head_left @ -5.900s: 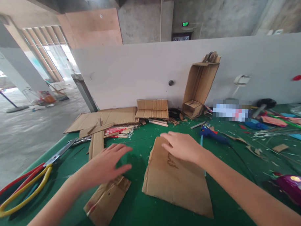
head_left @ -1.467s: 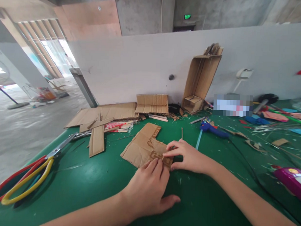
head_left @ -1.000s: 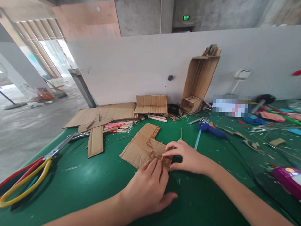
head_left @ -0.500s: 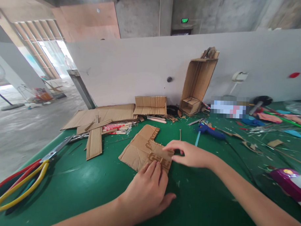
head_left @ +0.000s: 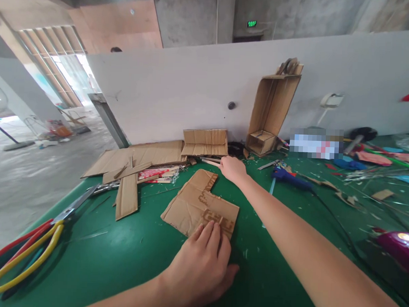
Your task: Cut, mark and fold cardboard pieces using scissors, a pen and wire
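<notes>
My left hand (head_left: 204,261) lies over the near corner of a bent, L-shaped piece of cardboard (head_left: 186,200) with dark printed marks. Its fingers are stretched out and press on the cardboard, with the thumb apart on the green table (head_left: 127,262). Farther off, my right hand (head_left: 233,169) reaches to slim pale pink sticks (head_left: 211,161) in front of a folded cardboard piece (head_left: 205,143). Its fingers are curled at the right end of a stick; the fingertips are partly hidden.
Large red-and-yellow-handled shears (head_left: 57,226) lie at left, near cardboard strips (head_left: 127,198). A tall open cardboard box (head_left: 271,106) leans against the white partition (head_left: 166,94). To the right are a blue glue gun (head_left: 292,178) with a cable and a purple device (head_left: 395,252).
My right hand has moved from the printed cardboard forward to the pink sticks, its fingers closing there. The left hand stays on the cardboard. The view has shifted slightly.
</notes>
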The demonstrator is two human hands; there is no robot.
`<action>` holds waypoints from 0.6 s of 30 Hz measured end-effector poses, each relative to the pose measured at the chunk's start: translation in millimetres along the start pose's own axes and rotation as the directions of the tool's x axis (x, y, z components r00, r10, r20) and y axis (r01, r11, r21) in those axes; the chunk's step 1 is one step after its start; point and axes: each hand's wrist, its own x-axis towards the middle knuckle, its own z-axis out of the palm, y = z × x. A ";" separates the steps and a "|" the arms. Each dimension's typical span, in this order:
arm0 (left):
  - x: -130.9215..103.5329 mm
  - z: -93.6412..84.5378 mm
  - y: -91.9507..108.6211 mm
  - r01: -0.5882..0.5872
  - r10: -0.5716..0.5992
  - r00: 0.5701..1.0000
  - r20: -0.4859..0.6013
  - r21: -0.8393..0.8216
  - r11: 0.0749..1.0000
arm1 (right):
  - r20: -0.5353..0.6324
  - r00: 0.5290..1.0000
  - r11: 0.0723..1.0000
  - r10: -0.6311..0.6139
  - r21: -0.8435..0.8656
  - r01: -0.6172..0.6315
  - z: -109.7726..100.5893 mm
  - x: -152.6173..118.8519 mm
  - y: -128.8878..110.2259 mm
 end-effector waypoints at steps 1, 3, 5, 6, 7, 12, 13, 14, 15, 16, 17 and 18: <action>0.1 -0.2 0.1 0.003 -0.003 1.000 -0.001 0.003 1.000 | 0.002 1.000 1.000 0.012 -0.013 -0.012 -0.6 -2.4 -1.8; 0.1 -0.7 0.5 0.005 -0.005 1.000 0.000 0.006 1.000 | 0.007 1.000 0.999 0.014 -0.037 -0.013 -3.9 -10.5 -4.5; 0.1 -1.3 0.9 0.006 -0.006 1.000 -0.002 0.008 1.000 | 0.035 0.999 0.998 -0.018 -0.053 0.020 -9.3 -22.0 -4.9; 0.1 -1.6 1.1 0.006 -0.006 1.000 -0.001 0.009 1.000 | 0.064 0.997 0.997 -0.044 -0.057 0.048 -12.2 -28.3 -4.1; 0.0 -1.9 1.3 0.007 -0.007 1.000 0.001 0.011 1.000 | 0.100 0.992 0.995 -0.073 -0.059 0.079 -15.0 -34.5 -2.7; -0.6 -3.5 2.0 0.020 -0.020 1.000 0.014 0.009 1.000 | 0.221 0.965 0.982 -0.142 -0.092 0.166 -26.6 -57.5 5.5; -0.6 -3.8 1.9 0.022 -0.022 1.000 0.021 0.006 1.000 | 0.219 0.966 0.980 -0.141 -0.107 0.167 -28.7 -60.1 6.1; -0.6 -4.0 1.8 0.022 -0.022 0.999 0.028 0.003 1.000 | 0.214 0.967 0.978 -0.141 -0.120 0.169 -30.9 -62.4 6.2; -0.5 -4.1 1.6 0.021 -0.021 0.999 0.031 0.000 1.000 | 0.212 0.967 0.976 -0.143 -0.131 0.173 -33.0 -64.4 6.0; -0.4 -4.1 1.5 0.018 -0.018 0.999 0.032 -0.004 1.000 | 0.215 0.965 0.974 -0.148 -0.136 0.180 -35.1 -66.3 5.4; -0.3 -4.0 1.4 0.018 -0.018 0.999 0.031 -0.006 1.000 | 0.222 0.962 0.972 -0.157 -0.137 0.190 -36.9 -68.1 4.8; -0.3 -3.8 1.3 0.019 -0.019 0.999 0.029 -0.007 1.000 | 0.228 0.960 0.971 -0.164 -0.135 0.198 -38.2 -69.9 4.4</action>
